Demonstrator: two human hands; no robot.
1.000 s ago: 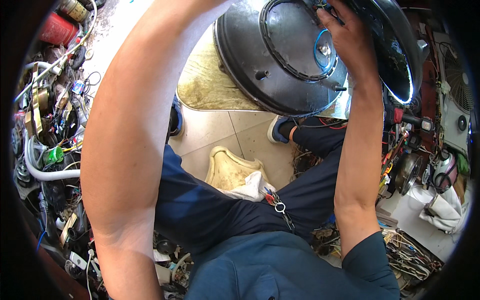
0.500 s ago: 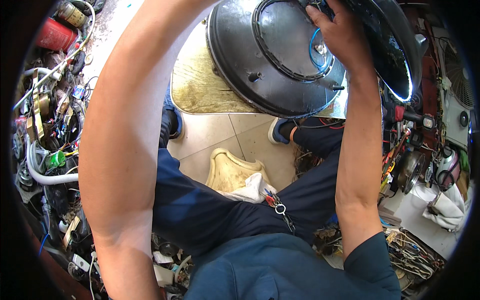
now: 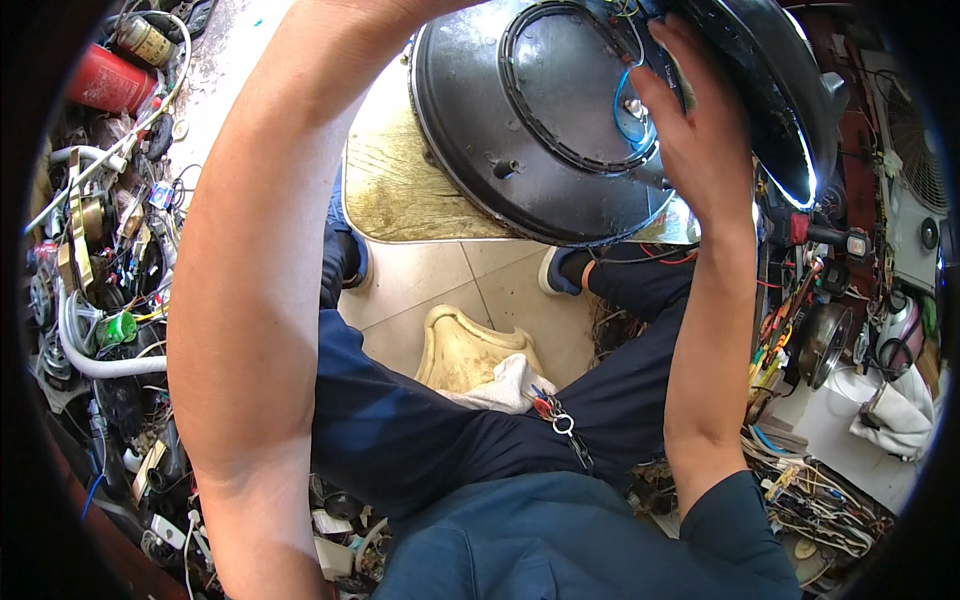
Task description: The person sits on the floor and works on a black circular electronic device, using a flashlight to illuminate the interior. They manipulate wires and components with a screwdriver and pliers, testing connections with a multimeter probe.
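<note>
Left hand: out of view, fingers' state cannot be told | black casing (image 3: 565,95): set on table (image 3: 385,200) | blue wire (image 3: 617,104): at casing's right | right hand (image 3: 703,135): by casing's right, fingers apart | step: wire apparently being tended; precise pinch called for

Left of a worn yellow-brown wooden table (image 3: 385,190), tangled cables and parts crowd round a curved white plastic hose (image 3: 110,368) and a bright green plastic piece (image 3: 120,328), a red cylinder (image 3: 110,80) and a labelled jar (image 3: 145,42) above them; below the table's near edge, a crumpled white cloth (image 3: 505,385) touches a stained cream plastic seat (image 3: 460,345) over pale floor tiles (image 3: 430,275); beyond the near right corner, a red-and-black power tool (image 3: 822,234), a round shiny metal pan (image 3: 825,345) and a slatted grey grille (image 3: 912,150)
</note>
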